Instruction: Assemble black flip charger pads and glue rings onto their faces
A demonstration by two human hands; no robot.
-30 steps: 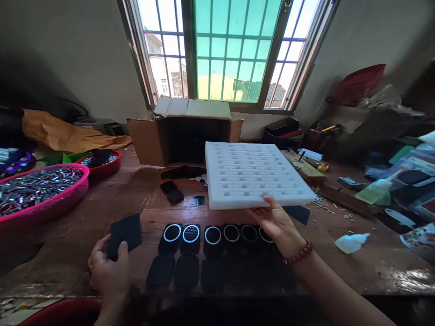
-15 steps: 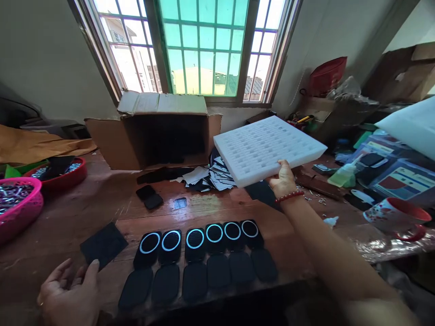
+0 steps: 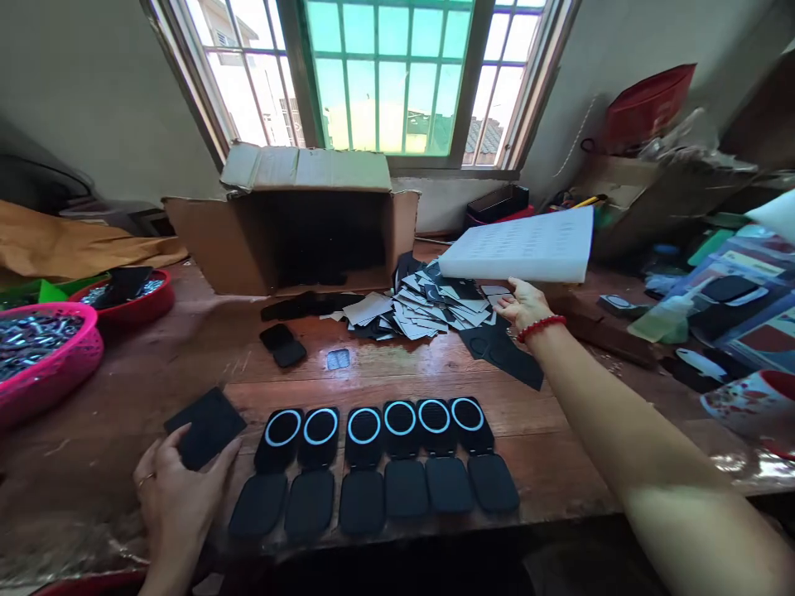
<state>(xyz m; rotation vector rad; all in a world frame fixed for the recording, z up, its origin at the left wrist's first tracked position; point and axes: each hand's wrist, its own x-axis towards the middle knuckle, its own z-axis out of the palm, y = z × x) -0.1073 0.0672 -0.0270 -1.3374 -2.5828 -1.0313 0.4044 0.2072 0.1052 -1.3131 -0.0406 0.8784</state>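
Left hand [image 3: 180, 484] pinching a black square [image 3: 208, 428], right hand [image 3: 525, 306] open-fingered below a foam tray [image 3: 515, 246].
Left of the cardboard box [image 3: 214, 244], a pink basket [image 3: 65, 385] and red basket [image 3: 149, 303] hold metal bits [image 3: 43, 335].

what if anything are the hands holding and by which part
The left hand holds a black sheet by its near side. The right hand is at the foam slab's near edge; whether it grips cannot be told.

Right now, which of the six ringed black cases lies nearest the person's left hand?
The leftmost case in the row; the other five all lie to its right, farther from the left hand.
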